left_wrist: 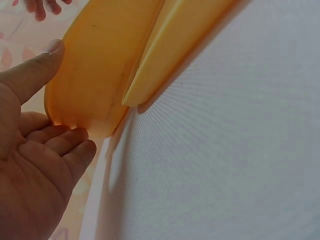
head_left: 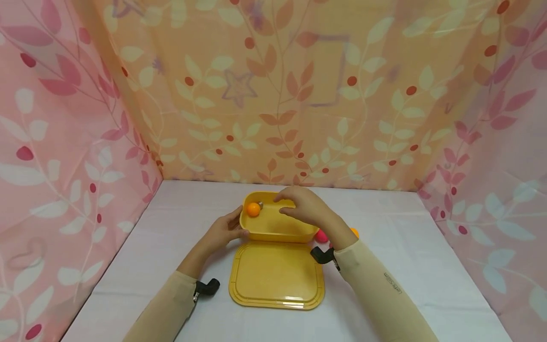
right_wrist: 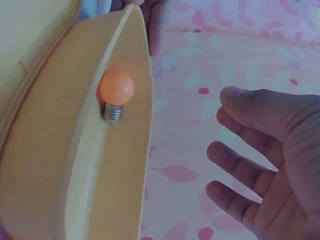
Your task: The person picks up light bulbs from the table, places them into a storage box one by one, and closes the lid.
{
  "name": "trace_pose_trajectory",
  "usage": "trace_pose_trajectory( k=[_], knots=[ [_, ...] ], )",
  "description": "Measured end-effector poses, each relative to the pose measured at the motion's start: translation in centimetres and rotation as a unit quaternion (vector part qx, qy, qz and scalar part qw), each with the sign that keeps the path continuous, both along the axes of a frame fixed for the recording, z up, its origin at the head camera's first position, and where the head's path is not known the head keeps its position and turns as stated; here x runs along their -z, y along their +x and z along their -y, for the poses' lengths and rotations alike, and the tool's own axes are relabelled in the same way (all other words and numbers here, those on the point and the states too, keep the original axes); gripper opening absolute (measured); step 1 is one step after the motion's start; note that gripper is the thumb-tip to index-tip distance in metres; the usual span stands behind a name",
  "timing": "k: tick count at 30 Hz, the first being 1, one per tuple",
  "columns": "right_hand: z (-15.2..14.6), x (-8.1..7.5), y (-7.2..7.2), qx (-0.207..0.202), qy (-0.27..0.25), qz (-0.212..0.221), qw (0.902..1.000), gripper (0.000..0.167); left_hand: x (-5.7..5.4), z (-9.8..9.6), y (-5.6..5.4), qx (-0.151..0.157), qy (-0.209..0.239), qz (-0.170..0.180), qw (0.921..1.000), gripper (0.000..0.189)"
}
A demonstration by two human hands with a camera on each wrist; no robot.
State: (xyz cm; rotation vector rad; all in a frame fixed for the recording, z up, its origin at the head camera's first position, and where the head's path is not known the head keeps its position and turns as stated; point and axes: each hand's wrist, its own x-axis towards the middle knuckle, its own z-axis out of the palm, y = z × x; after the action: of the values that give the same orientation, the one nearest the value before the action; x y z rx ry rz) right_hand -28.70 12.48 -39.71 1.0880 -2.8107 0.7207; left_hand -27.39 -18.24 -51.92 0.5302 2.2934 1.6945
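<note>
A yellow plastic box [head_left: 282, 236] stands on the table without its lid. Inside, near its left end, lies an orange light bulb [head_left: 253, 209], its metal screw base [right_wrist: 113, 113] plain in the right wrist view. The left hand [head_left: 223, 232] holds the box's left end, thumb at the front corner and fingers along the side wall [left_wrist: 82, 85]. Above the box's right half hovers the right hand [head_left: 305, 206], holding nothing, its fingers [right_wrist: 240, 165] spread and slightly bent. The yellow lid [head_left: 277, 275] lies flat in front of the box.
Right of the box, partly behind the right forearm, are a pink-red round thing [head_left: 321, 236] and an orange one [head_left: 354, 232]. A white cloth covers the table [head_left: 171, 213]. Patterned curtains [head_left: 278, 95] enclose the back and both sides.
</note>
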Motion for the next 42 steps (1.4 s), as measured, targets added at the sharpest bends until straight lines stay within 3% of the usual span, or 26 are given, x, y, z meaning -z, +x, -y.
trace_pose_trajectory(
  k=[9,26,42],
  knots=[
    [-1.5,0.0,2.1,-0.012,-0.004,-0.055,0.9984,0.031,0.1,0.1,-0.1,-0.005,-0.01,-0.005,0.9999,0.096],
    [-5.8,0.6,5.8,-0.038,-0.06,-0.107,0.9918,0.035,0.0,0.0,0.1,-0.008,-0.009,-0.007,0.9999,0.093],
    [-10.0,2.8,7.4,-0.016,-0.116,-0.091,0.9889,0.042,0.0,0.0,0.1,-0.012,-0.018,-0.002,0.9998,0.094]
  ],
)
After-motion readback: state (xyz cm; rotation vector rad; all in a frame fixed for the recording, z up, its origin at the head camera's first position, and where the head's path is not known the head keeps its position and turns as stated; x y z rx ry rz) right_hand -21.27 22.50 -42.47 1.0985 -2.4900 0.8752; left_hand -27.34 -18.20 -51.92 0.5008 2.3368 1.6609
